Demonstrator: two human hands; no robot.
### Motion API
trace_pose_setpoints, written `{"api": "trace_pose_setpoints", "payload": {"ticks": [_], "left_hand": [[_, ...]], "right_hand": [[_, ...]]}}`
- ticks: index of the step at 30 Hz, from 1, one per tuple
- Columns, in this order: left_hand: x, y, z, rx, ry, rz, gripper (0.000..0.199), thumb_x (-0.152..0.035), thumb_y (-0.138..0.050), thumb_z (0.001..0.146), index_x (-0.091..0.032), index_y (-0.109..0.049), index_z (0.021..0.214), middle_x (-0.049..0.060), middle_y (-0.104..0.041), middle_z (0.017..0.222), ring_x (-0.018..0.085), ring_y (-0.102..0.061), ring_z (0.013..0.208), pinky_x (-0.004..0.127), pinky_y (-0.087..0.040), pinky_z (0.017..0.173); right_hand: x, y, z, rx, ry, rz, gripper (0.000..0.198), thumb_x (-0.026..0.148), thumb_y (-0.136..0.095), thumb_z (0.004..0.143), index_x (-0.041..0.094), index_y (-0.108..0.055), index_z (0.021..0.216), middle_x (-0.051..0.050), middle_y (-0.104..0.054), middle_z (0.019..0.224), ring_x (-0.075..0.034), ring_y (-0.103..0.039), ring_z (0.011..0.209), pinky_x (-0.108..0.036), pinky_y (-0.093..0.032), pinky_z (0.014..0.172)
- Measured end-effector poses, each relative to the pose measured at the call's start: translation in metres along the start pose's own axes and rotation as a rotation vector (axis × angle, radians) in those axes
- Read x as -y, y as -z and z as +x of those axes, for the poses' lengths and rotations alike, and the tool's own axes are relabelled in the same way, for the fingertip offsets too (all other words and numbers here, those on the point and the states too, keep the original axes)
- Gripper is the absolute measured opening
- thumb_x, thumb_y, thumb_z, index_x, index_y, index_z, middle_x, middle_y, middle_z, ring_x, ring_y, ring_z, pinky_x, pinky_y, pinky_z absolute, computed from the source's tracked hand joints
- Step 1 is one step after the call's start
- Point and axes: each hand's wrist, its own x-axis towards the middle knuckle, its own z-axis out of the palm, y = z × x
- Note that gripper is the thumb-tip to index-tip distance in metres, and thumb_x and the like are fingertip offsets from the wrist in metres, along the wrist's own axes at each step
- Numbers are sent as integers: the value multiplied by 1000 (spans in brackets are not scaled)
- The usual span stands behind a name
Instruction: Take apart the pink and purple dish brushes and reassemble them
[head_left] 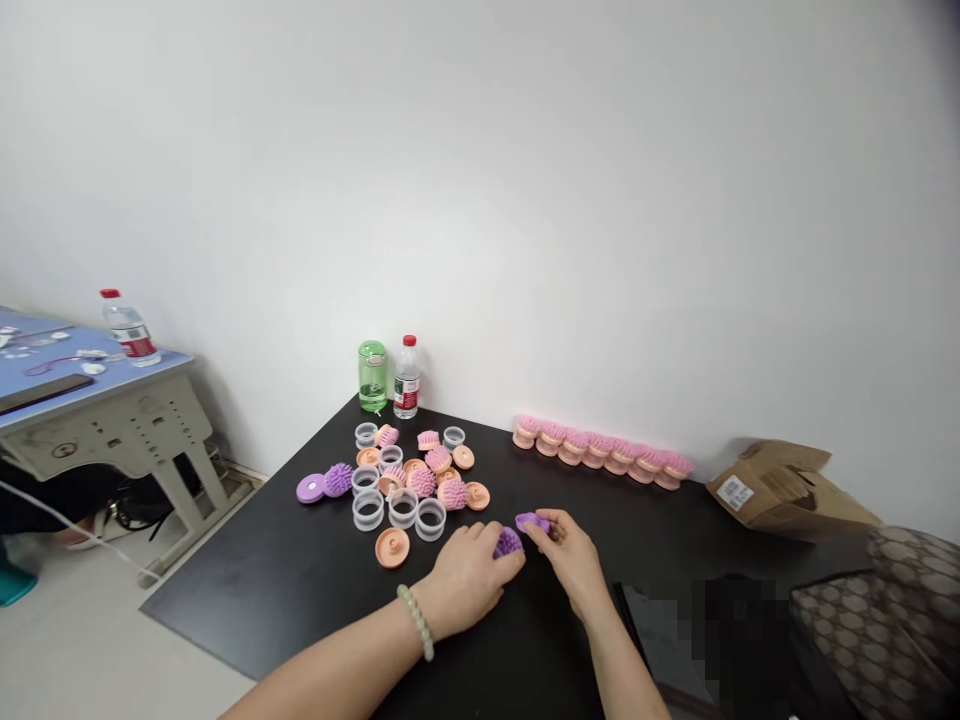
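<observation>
Purple disc (528, 521) just right of the purple brush (508, 542)
Left hand (466, 572) is wrapped round the brush, right hand (564, 553) has the disc pinched.

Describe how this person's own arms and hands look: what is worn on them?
The left hand is ungloved, with a pale greenish, round-beaded bracelet at the wrist. The right hand is ungloved too. No sleeve shows on either forearm.

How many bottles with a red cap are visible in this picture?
2: one bottle is on the blue desk, the other bottle on the black table, beside the green container.
</observation>
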Motion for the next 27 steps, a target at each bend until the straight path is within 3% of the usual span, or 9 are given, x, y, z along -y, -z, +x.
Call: {"api": "trace_pose_setpoints", "payload": {"ticks": [4, 8, 13, 15, 17, 20, 25, 27], "left_hand": [[1, -8, -5, -66, -5, 64, 17, -20, -55, 92, -24, -61, 108, 8, -60, 97, 22, -56, 81, 32, -43, 67], [1, -11, -11, -52, -28, 81, 9, -25, -54, 94, -22, -60, 101, 5, -60, 91, 21, -56, 79, 31, -43, 65], [-1, -12, -9, -87, -25, 77, 61, -50, -75, 80, -20, -49, 126, 13, -58, 123, 24, -60, 90, 33, -49, 68], [-2, -14, -8, -94, -64, 102, 64, -57, -73, 79, -23, -49, 127, 13, -59, 123, 24, -61, 88, 33, -49, 66], [-1, -18, -9, -116, -96, 140, 47, -50, -68, 87, -23, -52, 122, 11, -63, 112, 23, -61, 82, 33, -47, 63], [-1, -17, -14, -158, -103, 176, 17, -26, -55, 96, -23, -57, 113, 6, -66, 92, 21, -60, 73, 32, -43, 60], [5, 11, -37, -161, -37, 50, 18, -26, -64, 81, -22, -61, 98, 5, -66, 85, 19, -58, 68, 30, -40, 57], [15, 30, -56, -165, 82, -112, 25, -26, -69, 74, -22, -61, 97, 4, -66, 82, 18, -57, 66, 28, -38, 56]], "right_hand": [[-3, -5, -1, 48, -22, 10, 46, 58, -77, 63, 19, -69, 83, -5, -75, 76, -23, -70, 70, -32, -55, 63], [-1, -11, -5, 88, -33, 43, 46, 58, -79, 59, 20, -68, 82, -4, -74, 75, -23, -69, 71, -31, -54, 65], [3, -24, -17, 105, -66, 111, 46, 61, -78, 59, 20, -66, 78, -2, -71, 69, -23, -69, 66, -32, -54, 60], [6, -33, -23, 95, -86, 150, 49, 66, -73, 64, 21, -63, 79, -2, -69, 66, -23, -68, 63, -32, -55, 58], [10, -42, -29, 100, -99, 193, 51, 70, -68, 67, 21, -60, 79, -2, -68, 65, -24, -68, 62, -34, -56, 58], [17, -53, -39, 152, -92, 233, 51, 71, -64, 72, 21, -59, 81, -4, -69, 67, -24, -69, 62, -35, -58, 60], [28, -53, -48, 206, -15, 192, 45, 64, -66, 74, 21, -62, 85, -3, -70, 74, -23, -67, 69, -34, -55, 63], [33, -52, -52, 249, 71, 129, 38, 56, -71, 73, 21, -64, 88, -4, -72, 83, -24, -68, 78, -35, -55, 73]]}}
